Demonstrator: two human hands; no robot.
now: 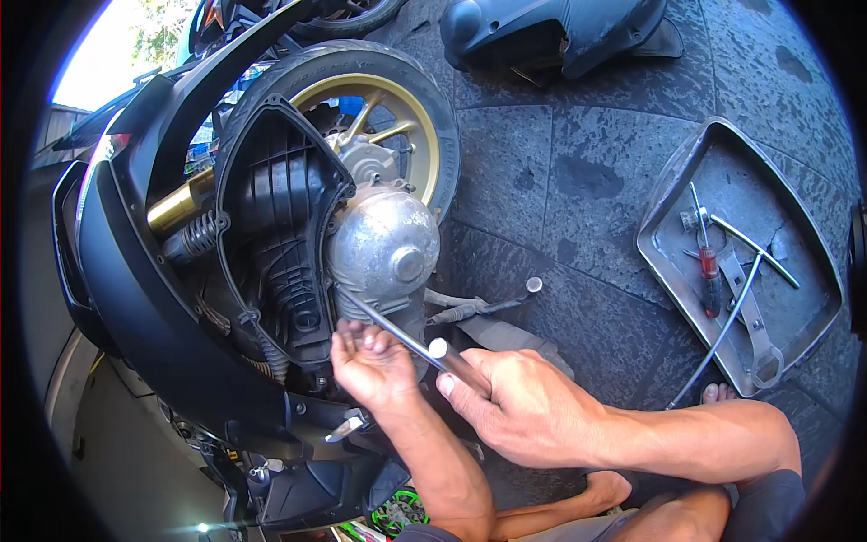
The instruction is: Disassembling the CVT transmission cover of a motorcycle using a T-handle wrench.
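My right hand [533,406] is wrapped round the thick bar of a T-handle wrench [397,331]. The wrench's slim shaft slants up and left to the lower edge of the round silver engine cover [384,237]; its tip is hard to make out there. Just below the shaft, my left hand [375,372] is palm up with its fingers curled in, close to the bottom of the black ribbed airbox [282,203]. What those fingers hold, if anything, is hidden.
A scooter's rear wheel [437,144] with a gold rim stands behind the engine. On the right, a metal tray [652,221] holds a red-and-black screwdriver [710,282], another T-handle wrench [750,282] and a flat ring-ended tool [755,321]. A dark plastic cover [578,32] lies on the tiled floor.
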